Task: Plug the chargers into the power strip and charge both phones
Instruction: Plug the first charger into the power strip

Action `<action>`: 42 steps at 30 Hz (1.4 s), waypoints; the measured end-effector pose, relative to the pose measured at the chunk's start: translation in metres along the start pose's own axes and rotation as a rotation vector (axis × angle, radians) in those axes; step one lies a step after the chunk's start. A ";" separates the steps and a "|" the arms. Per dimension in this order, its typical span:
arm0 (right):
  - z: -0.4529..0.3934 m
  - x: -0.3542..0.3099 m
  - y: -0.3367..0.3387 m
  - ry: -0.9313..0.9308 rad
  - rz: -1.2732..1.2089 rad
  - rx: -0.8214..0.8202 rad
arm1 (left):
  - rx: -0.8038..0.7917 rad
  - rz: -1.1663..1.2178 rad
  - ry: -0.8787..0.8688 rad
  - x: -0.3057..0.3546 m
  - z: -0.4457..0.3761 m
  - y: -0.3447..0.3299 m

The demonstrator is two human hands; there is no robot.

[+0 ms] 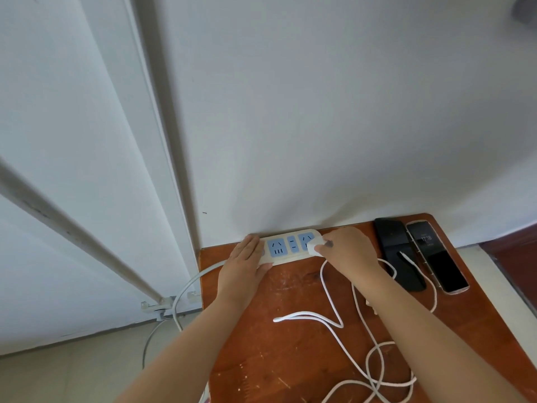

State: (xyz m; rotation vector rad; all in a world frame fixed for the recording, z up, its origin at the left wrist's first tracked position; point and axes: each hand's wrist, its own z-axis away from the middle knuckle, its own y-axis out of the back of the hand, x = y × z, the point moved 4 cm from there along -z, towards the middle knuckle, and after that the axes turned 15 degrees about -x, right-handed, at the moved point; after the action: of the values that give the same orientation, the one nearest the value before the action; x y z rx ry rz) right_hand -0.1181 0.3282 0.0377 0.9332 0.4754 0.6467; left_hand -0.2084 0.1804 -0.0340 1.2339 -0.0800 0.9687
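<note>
A white power strip (pixel 286 248) with blue sockets lies along the wall at the back of the brown table (pixel 290 359). My left hand (pixel 242 264) lies flat on the strip's left end. My right hand (pixel 347 250) grips a white charger (pixel 314 246) at the strip's rightmost blue socket. White cables (pixel 334 321) loop across the table. Two phones lie at the right: a black one (pixel 395 251) with a white cable end resting on it, and one in a clear case (pixel 436 255) with its screen lit.
The white wall rises right behind the strip. The strip's grey cord (pixel 186 289) runs off the table's left edge down to the tiled floor. A white door and a grey rail (pixel 72 231) stand at the left.
</note>
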 end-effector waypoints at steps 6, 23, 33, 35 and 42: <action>-0.007 -0.002 0.007 0.020 0.061 0.003 | 0.033 0.084 -0.010 0.000 -0.003 0.009; -0.006 -0.028 0.022 0.028 0.035 0.235 | 0.023 0.046 0.015 0.001 -0.002 0.010; 0.015 -0.026 -0.002 0.069 -0.035 0.336 | 0.003 0.070 0.010 0.005 0.002 0.004; 0.009 -0.031 -0.007 0.070 -0.054 0.301 | 0.006 0.082 0.024 0.002 0.001 0.004; 0.009 -0.023 -0.007 0.013 -0.129 0.322 | -0.011 0.074 0.030 0.004 0.000 0.005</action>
State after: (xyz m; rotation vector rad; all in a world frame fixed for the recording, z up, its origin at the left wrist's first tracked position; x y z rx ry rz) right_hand -0.1268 0.3043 0.0389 1.1914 0.6581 0.4662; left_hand -0.2092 0.1828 -0.0283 1.2125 -0.1079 1.0491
